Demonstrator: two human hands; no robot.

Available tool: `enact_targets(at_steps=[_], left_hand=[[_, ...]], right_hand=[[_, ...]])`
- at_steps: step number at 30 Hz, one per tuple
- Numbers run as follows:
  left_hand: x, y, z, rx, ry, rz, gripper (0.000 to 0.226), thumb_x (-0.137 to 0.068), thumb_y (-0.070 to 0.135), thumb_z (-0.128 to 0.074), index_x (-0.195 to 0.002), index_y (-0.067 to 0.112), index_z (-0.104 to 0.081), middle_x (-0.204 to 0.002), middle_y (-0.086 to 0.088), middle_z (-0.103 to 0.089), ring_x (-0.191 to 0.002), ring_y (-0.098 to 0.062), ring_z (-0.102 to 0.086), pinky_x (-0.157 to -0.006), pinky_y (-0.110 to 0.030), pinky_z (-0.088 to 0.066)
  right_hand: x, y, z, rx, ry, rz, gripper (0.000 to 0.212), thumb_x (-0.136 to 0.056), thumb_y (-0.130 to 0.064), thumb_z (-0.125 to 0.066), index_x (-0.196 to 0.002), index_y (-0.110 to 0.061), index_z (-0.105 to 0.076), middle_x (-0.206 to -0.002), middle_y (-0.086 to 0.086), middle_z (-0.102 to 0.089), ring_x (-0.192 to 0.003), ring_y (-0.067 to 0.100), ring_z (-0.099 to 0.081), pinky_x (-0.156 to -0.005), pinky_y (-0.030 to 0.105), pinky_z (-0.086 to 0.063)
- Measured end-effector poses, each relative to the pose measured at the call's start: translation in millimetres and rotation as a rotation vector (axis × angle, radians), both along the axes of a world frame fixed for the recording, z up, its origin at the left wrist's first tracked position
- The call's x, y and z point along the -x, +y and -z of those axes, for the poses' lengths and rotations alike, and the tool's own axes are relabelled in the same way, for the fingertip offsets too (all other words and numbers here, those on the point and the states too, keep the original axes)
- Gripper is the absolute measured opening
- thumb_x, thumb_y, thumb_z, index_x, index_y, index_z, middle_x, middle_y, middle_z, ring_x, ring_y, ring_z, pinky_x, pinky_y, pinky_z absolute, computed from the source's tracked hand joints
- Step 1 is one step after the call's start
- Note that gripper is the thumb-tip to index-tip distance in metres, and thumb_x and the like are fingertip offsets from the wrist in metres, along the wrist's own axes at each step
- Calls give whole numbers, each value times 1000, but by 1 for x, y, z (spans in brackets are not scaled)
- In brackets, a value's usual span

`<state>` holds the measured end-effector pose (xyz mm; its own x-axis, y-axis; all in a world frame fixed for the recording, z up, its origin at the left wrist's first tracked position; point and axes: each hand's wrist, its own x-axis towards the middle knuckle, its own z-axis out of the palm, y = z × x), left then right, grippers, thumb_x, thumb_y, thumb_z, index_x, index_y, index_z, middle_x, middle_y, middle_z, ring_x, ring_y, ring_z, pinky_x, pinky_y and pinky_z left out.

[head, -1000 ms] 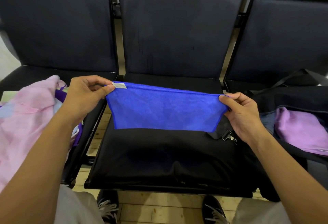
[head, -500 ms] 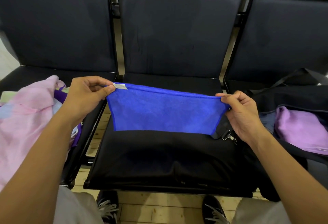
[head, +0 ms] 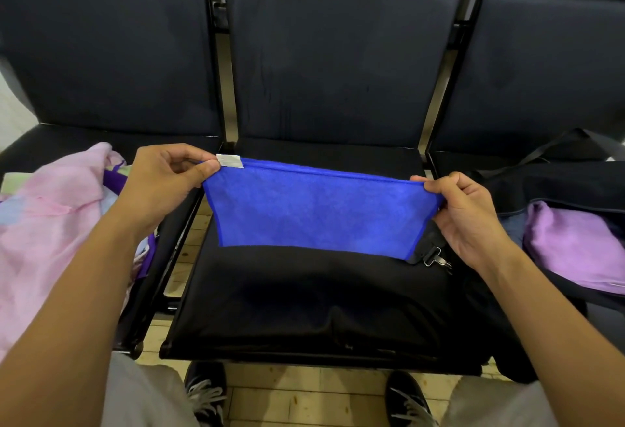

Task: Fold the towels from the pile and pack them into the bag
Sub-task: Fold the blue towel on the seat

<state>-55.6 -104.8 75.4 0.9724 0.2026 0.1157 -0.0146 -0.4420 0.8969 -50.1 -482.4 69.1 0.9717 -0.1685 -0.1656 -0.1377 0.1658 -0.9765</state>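
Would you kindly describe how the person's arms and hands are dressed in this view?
Both forearms are bare as far as the frame shows, with no sleeves visible. The left hand and right hand wear no gloves, and no rings, watch or wristbands are visible.

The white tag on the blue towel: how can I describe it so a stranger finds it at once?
Find the middle seat of the dark bench; above it two hands stretch a blue towel. Follow its top edge to the left hand. The white tag sits at that corner, beside the thumb, the only white patch on the blue cloth.
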Motion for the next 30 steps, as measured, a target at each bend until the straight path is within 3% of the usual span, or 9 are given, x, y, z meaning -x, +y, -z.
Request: enact_targets(at_steps=[6,14,18,30], left_hand=[[-1,1,1,35,15,-4,8,-86,18,-69,-91,25,-71,-96,-5,-72,-97,-17,-67,-92,-39,-53],[1,0,-2,27,3,0,9,-87,18,-68,-92,24,-70,-97,-4,-72,-97,-18,-67,-92,-38,-54],[1,1,-2,28,15,2,8,-86,19,-70,-93,23,-72,-98,-6,-73,-99,-21,-68,-95,-45,-53],[0,0,0,24,15,-3,9,-85,18,-71,-92,24,-72,-97,-6,-73,-98,-21,-68,-95,-46,-53]], right_hand=[[0,2,2,51,11,1,25,-92,3,-57,-71,-11,-53,-96,7,-72,-91,13,-73,-76,29,-57],[-1,2,3,75,28,-8,32,-88,7,-58,-63,-12,-51,-82,0,-73,-92,14,-72,-78,29,-55],[-1,1,5,78,30,-18,32,-89,6,-59,-64,-13,-53,-84,1,-73,-90,13,-72,-79,29,-55],[-4,0,9,76,18,-22,24,-88,8,-60,-72,-10,-59,-88,2,-75,-95,15,-73,-76,25,-57]])
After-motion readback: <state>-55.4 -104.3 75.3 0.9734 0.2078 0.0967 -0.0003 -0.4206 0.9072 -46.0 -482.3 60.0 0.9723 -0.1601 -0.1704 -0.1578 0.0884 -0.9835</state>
